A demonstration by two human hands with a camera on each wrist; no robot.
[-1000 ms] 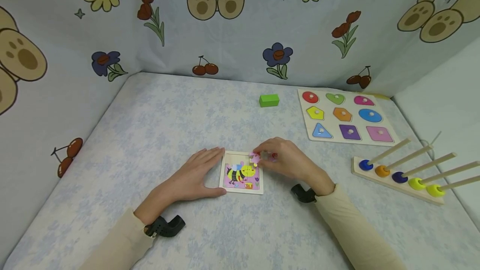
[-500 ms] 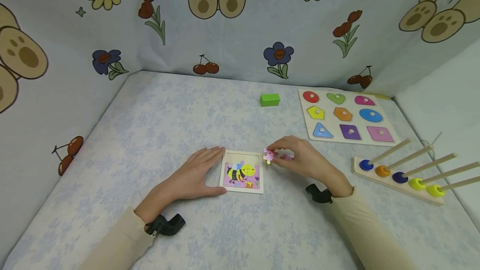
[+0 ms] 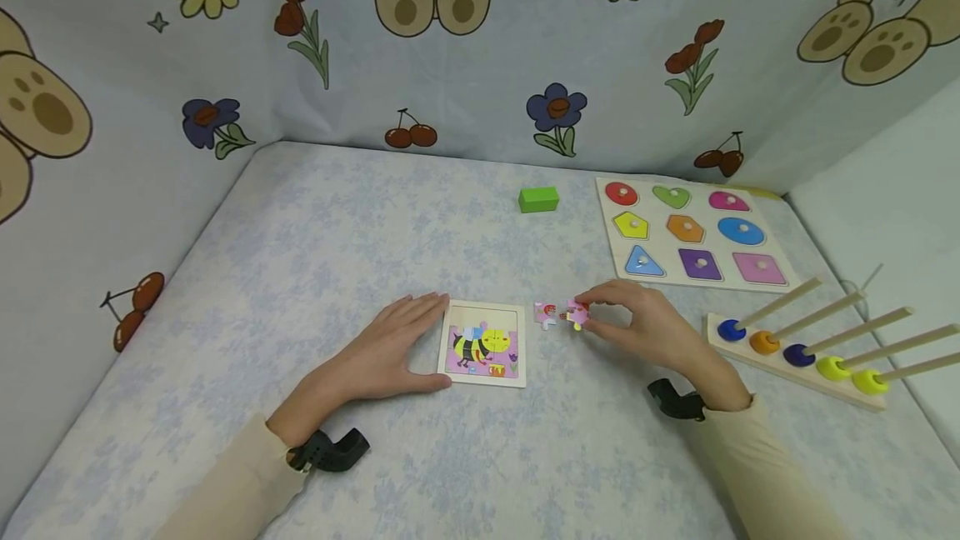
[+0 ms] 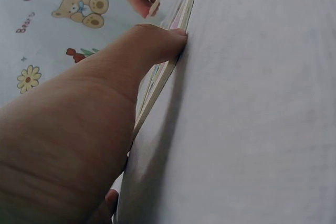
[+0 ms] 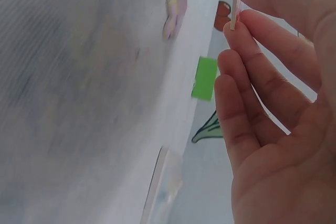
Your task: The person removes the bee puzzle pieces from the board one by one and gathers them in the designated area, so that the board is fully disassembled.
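Note:
My left hand (image 3: 382, 352) rests at the left side of a small wooden jigsaw tray (image 3: 487, 305), fingers straight and thumb against the lower left corner. A bee picture (image 3: 482, 348) fills the tray's middle and lower part; bare wood shows along the top. To the right, my right hand (image 3: 645, 323) pinches a pink jigsaw piece (image 3: 576, 315) between thumb and fingertips. The right wrist view shows that piece (image 5: 234, 3) edge-on. Another pink piece (image 3: 545, 314) with red and white on it lies on the table between tray and right hand.
A green block (image 3: 538, 200) stands toward the back. At the right back lies a knobbed shape board (image 3: 652, 277) with several coloured shapes. In front of it, a wooden peg stand (image 3: 795, 367) carries coloured rings on its slanting pegs. Patterned cloth (image 3: 480, 90) hangs behind the table.
My right hand has moved right, away from the tray's upper right corner, carrying the pink jigsaw piece. The loose piece beside the tray now shows uncovered. My left hand has stayed put.

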